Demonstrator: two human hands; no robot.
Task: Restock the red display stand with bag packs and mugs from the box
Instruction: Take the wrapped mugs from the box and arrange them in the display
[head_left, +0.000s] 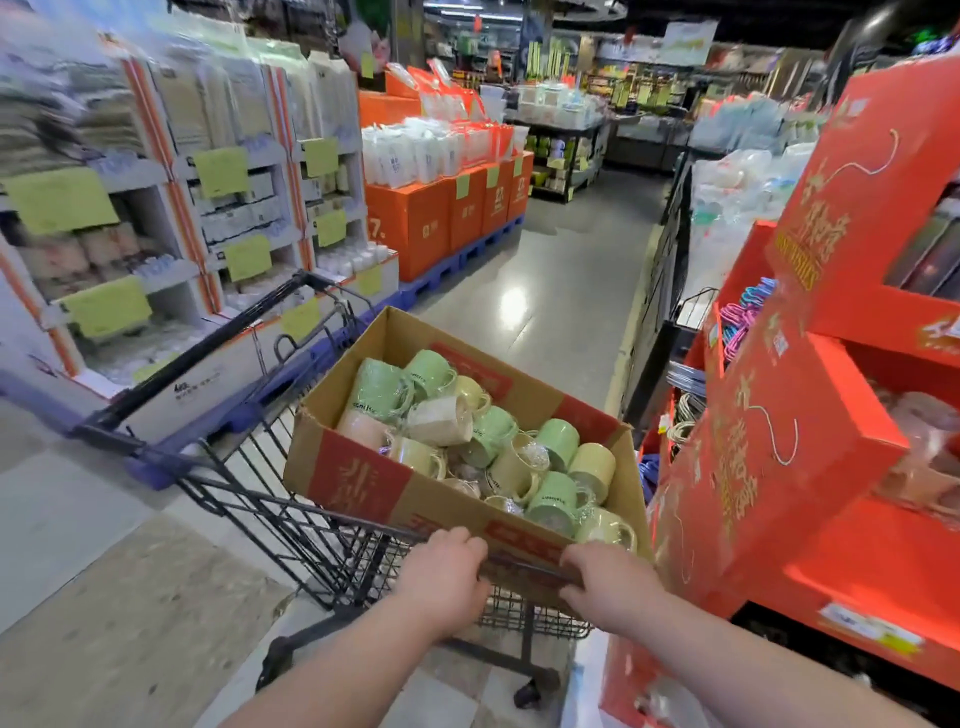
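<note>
A: What's the left grip (445, 578) doing, and the right grip (609, 583)?
B: Both are curling tight round the cart handle (524, 565), probably steering. The box (363, 483) of mugs (556, 441) is riding on the cart (311, 545), just beside the red display stand (769, 467) for easy reach.

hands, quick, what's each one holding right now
Left hand: closed, gripping the shopping cart handle.
Right hand: closed, gripping the same handle.

Left hand (441, 577), right hand (615, 584), both curled.
</note>
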